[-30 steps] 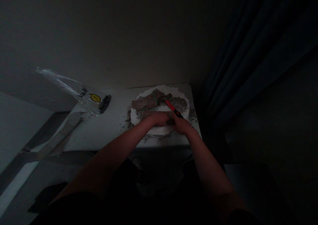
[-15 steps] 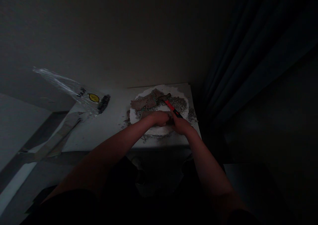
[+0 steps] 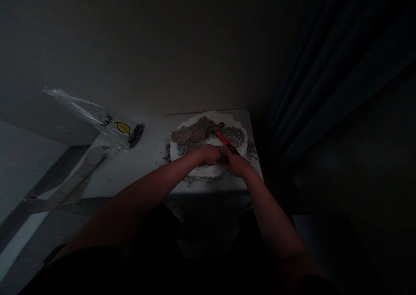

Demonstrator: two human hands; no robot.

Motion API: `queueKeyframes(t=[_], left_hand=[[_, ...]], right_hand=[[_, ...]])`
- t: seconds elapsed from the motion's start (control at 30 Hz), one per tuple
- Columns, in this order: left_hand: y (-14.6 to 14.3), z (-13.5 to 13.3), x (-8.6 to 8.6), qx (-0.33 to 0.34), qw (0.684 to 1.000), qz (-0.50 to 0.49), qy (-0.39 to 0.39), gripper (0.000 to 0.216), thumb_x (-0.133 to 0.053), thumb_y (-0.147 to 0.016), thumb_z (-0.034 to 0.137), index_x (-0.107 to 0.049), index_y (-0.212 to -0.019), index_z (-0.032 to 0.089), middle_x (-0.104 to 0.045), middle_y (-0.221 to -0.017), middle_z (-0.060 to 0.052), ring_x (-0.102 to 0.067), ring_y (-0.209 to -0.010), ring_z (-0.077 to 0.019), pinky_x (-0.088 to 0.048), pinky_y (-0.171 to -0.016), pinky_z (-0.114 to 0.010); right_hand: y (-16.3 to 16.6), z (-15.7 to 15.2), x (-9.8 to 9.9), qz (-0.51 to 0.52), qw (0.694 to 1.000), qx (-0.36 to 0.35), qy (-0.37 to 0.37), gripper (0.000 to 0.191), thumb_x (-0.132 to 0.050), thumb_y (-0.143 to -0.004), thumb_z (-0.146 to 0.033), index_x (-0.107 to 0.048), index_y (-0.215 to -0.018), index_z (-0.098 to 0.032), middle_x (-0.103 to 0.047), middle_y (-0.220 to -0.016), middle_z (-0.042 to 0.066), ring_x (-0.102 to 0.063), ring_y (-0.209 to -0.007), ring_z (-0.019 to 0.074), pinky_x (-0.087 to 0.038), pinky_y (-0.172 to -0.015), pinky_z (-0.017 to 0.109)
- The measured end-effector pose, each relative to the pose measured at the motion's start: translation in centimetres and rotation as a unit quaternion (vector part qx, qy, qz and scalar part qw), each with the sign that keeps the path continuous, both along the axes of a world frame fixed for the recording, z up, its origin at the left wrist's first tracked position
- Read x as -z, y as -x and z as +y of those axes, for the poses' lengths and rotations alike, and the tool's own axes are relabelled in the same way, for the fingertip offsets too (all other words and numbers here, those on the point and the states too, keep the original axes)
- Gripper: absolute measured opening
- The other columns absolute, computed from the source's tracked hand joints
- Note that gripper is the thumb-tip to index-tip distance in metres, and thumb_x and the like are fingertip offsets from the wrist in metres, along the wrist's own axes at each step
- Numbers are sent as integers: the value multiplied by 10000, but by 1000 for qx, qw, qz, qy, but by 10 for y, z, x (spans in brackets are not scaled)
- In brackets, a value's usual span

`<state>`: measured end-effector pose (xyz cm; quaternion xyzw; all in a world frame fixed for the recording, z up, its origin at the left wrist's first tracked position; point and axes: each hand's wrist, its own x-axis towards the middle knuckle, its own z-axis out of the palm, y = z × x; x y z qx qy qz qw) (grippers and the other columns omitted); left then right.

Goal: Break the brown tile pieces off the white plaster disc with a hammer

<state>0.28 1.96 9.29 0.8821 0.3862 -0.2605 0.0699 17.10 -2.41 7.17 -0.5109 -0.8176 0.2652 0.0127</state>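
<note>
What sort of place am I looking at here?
Probably a dim indoor room, perhaps in a home, with a makeshift work spot. A long dark curtain hangs at the right, a white table stands by the wall, and grey grit and a red-and-black-handled tool show there.

The top (image 3: 182,282) is almost black, with a short left sleeve (image 3: 89,262) and a short right sleeve (image 3: 312,283), and below them the left arm (image 3: 159,182), right arm (image 3: 273,212), left hand (image 3: 211,155) and right hand (image 3: 238,165) are bare.

Left hand (image 3: 212,155) close beside right hand (image 3: 239,165)
</note>
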Motion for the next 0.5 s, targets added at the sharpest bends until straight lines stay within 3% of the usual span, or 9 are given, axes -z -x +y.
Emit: queueKeyframes(t=[0.2,0.5], left_hand=[[2,0,1,4,1000,-9,-1,249,-552,-832,265,-758,-932,167,-746,-938,-127,-685,-817,-233,-487,-740,-308],[2,2,-1,37,999,-34,-4,248,-548,-846,267,-738,-985,190,-739,-1033,-113,-688,-857,-221,-483,-719,-285]], right_hand=[[-1,-1,-2,5,1000,0,8,862,-506,-891,-235,8,-1583,-210,-638,-1285,189,-658,-1064,284,-460,-821,344],[-1,-1,-2,11,1000,-2,12,875,-509,-887,-233,21,-1583,-209,-635,-1290,189,-655,-1072,293,-460,-837,355]])
